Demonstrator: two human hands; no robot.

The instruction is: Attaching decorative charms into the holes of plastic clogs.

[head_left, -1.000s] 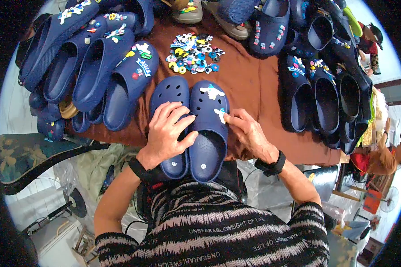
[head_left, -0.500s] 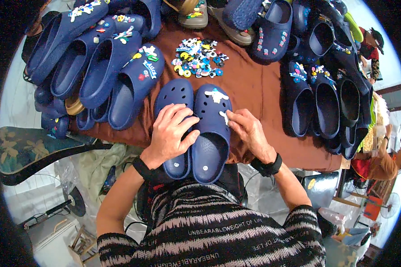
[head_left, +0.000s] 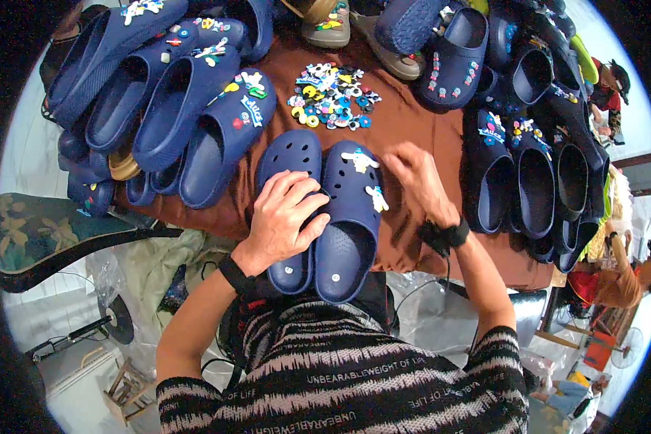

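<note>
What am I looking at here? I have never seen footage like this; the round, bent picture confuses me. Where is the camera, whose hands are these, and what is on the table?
The camera sits on a person's head and looks down, so the arms entering from the bottom are that person's own. Its wide lens bends straight edges, which gives the round look.

The left hand lies flat across a pair of dark blue clogs standing side by side in front of the person. The right clog of the pair carries two small white charms. The right hand is just right of that pair, over the brown tablecloth, and looks blurred; it holds nothing that I can make out.

Further back lies a pile of small colourful charms. More blue clogs are stacked on the left and on the right, several already decorated.
</note>
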